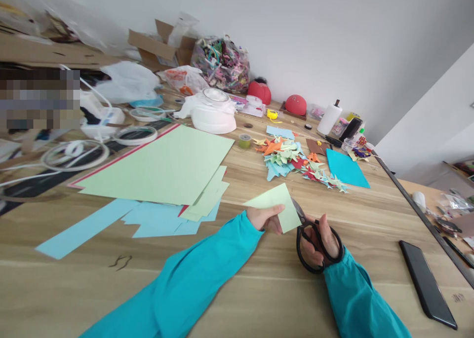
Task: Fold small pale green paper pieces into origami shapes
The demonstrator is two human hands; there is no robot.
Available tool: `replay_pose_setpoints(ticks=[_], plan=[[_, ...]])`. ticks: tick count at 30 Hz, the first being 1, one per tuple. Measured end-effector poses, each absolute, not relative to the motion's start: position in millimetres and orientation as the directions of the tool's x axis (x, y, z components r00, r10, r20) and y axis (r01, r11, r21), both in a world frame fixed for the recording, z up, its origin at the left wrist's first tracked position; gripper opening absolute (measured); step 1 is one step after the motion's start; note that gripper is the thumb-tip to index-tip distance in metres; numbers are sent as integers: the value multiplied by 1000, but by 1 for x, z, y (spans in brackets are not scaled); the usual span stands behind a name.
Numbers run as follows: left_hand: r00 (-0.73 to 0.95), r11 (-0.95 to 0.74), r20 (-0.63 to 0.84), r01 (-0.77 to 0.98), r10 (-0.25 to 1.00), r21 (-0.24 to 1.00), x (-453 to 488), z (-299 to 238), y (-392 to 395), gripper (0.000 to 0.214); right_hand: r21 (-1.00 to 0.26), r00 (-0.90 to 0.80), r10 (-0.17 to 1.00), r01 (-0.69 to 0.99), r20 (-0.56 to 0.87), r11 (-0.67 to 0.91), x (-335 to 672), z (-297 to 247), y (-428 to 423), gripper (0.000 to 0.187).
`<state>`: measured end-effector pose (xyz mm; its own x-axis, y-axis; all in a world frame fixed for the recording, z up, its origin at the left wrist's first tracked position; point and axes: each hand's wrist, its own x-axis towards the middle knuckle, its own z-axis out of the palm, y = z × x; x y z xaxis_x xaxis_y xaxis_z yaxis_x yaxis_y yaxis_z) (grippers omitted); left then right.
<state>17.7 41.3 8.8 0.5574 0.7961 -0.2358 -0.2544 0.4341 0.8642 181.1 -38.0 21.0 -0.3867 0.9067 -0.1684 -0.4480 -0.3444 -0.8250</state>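
Observation:
My left hand point(264, 218) pinches a small pale green paper piece point(278, 204) just above the wooden table point(259, 288). My right hand point(319, 242) has its fingers through the black handles of a pair of scissors point(310, 232). The scissor blades reach the right edge of the green piece. Both arms wear teal sleeves. A large pale green sheet point(163, 168) lies to the left, with smaller green pieces and light blue paper point(92, 224) under its near edge.
A pile of small folded coloured paper shapes point(296, 163) and a teal sheet point(346, 169) lie beyond my hands. A black phone point(426, 283) rests at the right. Tape rolls point(76, 154), a white bowl point(214, 116), bags and boxes crowd the far side.

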Motion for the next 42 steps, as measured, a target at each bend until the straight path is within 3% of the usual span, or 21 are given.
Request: replay_pose_setpoints(ticks=[11,17,21,24,29,36,39,42], plan=[[584,447,-232,-254,778,858,17,11,43,34,-816,-332,937,-509,-108,-274,186,22,-38,68],[522,459,-280,-250,806,853,18,15,44,31,-863,-199,977,-476,-82,-170,185,26,-35,68],[502,456,-285,-259,817,852,20,15,43,29,-973,16,1000,-229,18,21,182,25,-33,65],[501,458,-287,-258,816,851,20,14,41,30,-998,91,995,-37,50,53,179,25,-32,65],[493,463,-289,-277,821,842,20,12,40,46,-997,192,979,37,71,65,177,26,-32,61],[604,445,-208,-273,769,853,18,6,38,56,-980,268,958,193,105,54,181,21,-29,58],[610,474,-235,-265,757,839,18,7,39,52,-882,368,915,470,165,-30,188,16,-27,59],[598,506,-277,-255,752,824,18,9,40,40,-624,403,877,763,260,-166,196,10,-24,39]])
